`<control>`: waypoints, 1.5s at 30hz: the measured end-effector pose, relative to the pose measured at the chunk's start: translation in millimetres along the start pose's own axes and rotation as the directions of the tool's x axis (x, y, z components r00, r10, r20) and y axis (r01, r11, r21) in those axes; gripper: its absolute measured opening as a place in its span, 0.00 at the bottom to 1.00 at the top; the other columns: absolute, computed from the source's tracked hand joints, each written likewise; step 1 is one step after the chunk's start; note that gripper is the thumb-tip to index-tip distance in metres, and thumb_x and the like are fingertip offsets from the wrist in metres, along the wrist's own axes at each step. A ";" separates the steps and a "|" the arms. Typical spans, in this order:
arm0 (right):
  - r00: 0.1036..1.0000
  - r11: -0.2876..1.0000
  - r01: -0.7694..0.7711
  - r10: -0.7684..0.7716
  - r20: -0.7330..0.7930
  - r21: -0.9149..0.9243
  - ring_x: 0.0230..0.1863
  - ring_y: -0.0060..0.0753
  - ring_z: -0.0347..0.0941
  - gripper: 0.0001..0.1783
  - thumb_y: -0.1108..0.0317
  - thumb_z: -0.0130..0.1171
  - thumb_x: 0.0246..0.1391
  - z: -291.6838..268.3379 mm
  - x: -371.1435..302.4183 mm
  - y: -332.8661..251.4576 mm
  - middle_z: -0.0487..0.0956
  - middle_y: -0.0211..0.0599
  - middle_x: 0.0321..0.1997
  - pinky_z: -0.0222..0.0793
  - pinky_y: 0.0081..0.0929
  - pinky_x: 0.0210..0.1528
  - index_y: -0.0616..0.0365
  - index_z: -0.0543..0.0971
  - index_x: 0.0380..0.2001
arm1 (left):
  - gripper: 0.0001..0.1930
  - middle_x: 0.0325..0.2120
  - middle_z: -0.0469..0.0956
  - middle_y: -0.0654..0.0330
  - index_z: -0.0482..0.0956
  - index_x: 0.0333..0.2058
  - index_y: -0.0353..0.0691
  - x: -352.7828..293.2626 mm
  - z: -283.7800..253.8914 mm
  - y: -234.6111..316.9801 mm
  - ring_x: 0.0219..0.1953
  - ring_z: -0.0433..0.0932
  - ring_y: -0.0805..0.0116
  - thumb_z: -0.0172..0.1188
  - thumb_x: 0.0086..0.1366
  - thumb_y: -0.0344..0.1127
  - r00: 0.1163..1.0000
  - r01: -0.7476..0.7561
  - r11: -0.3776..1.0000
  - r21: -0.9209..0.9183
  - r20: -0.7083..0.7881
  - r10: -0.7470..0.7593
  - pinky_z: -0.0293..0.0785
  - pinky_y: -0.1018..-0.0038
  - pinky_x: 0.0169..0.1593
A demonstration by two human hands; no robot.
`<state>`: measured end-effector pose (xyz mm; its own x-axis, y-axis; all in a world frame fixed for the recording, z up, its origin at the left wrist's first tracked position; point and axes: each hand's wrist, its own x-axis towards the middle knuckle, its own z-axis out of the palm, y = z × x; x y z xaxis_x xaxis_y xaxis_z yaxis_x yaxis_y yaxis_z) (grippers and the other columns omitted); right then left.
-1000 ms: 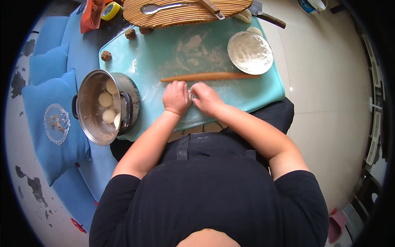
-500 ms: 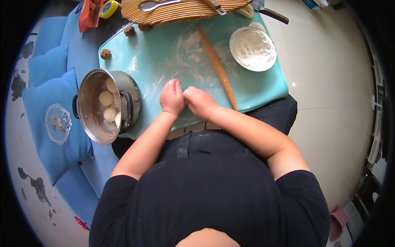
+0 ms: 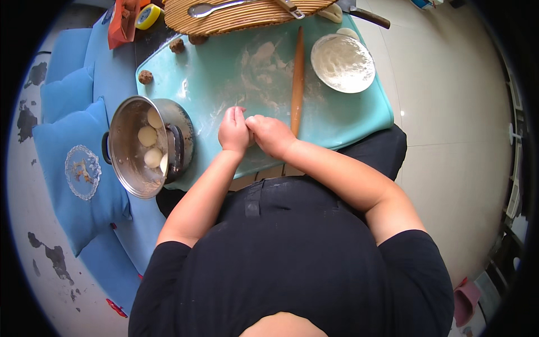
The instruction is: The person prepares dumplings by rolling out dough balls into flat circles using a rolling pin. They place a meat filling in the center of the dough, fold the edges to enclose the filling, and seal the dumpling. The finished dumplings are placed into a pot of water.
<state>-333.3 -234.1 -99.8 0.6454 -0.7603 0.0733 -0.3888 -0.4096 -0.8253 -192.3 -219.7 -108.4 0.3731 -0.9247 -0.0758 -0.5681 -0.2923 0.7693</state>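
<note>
Above the near edge of a turquoise tabletop (image 3: pixel 213 73), my left hand (image 3: pixel 233 132) and my right hand (image 3: pixel 272 136) are brought together with curled fingers. A bit of something pale shows between the palms; the fingers hide the rest. Just beyond my right hand lies a wooden rolling pin (image 3: pixel 297 84), pointing away from me. Left of my hands stands a metal pot (image 3: pixel 185 132), tipped in view, with several round white dough balls (image 3: pixel 147 136) inside. White flour (image 3: pixel 341 59) fills a bowl (image 3: pixel 355 90) at the far right. Loose flour dusts the tabletop.
Brown filling balls (image 3: pixel 145 77) rest along the far left edge. A ridged wooden tray (image 3: pixel 236 21) bears a metal spoon (image 3: pixel 206 10). Beyond the bowl, a dark knife handle (image 3: pixel 373 18) sticks out past the edge. A blue sofa (image 3: pixel 106 73) borders the left side.
The rolling pin has swung from a slant to nearly straight away from me, its near end shifting left. My hands stay pressed together in almost the same place.
</note>
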 end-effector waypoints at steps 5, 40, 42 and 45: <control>0.936 0.917 -0.342 0.352 -0.015 0.205 0.40 0.53 0.73 0.18 0.68 0.54 0.50 -5.0 -9.5 -5.0 0.76 0.52 0.36 0.69 0.39 0.42 0.61 0.68 0.45 | 0.04 0.26 0.72 0.60 0.75 0.30 0.47 8.7 1.4 -18.9 0.28 0.72 0.57 0.53 0.59 0.37 0.804 -0.511 0.680 0.526 0.012 0.595 0.69 0.63 0.32; 0.938 0.938 -0.321 0.334 -0.092 0.132 0.27 0.42 0.75 0.19 0.71 0.55 0.49 8.8 -4.8 -4.5 0.76 0.42 0.25 0.70 0.35 0.32 0.60 0.68 0.46 | 0.05 0.29 0.73 0.59 0.75 0.32 0.47 0.2 -11.2 -17.1 0.32 0.71 0.57 0.54 0.57 0.35 0.807 -0.531 0.645 0.550 0.094 0.583 0.65 0.63 0.35; 0.886 0.866 -0.462 0.459 0.060 0.192 0.34 0.51 0.74 0.17 0.69 0.56 0.48 7.9 8.0 -10.5 0.77 0.48 0.31 0.70 0.41 0.37 0.60 0.68 0.42 | 0.05 0.25 0.72 0.60 0.76 0.31 0.48 16.8 -10.6 -14.0 0.30 0.70 0.57 0.54 0.57 0.38 0.790 -0.548 0.620 0.562 0.105 0.603 0.66 0.62 0.33; 0.872 0.820 -0.486 0.477 0.109 0.302 0.37 0.55 0.73 0.13 0.68 0.55 0.48 10.0 16.8 -11.0 0.77 0.52 0.34 0.69 0.43 0.40 0.59 0.69 0.37 | 0.07 0.24 0.72 0.58 0.76 0.32 0.46 25.0 -2.3 -30.8 0.29 0.70 0.54 0.53 0.59 0.40 0.815 -0.547 0.738 0.394 0.050 0.578 0.66 0.62 0.34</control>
<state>-311.6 -237.4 -95.1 0.4495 -0.8033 -0.3907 -0.4343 0.1856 -0.8814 -163.8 -233.3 -132.5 -0.0605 -0.9344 0.3511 -0.9127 0.1942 0.3596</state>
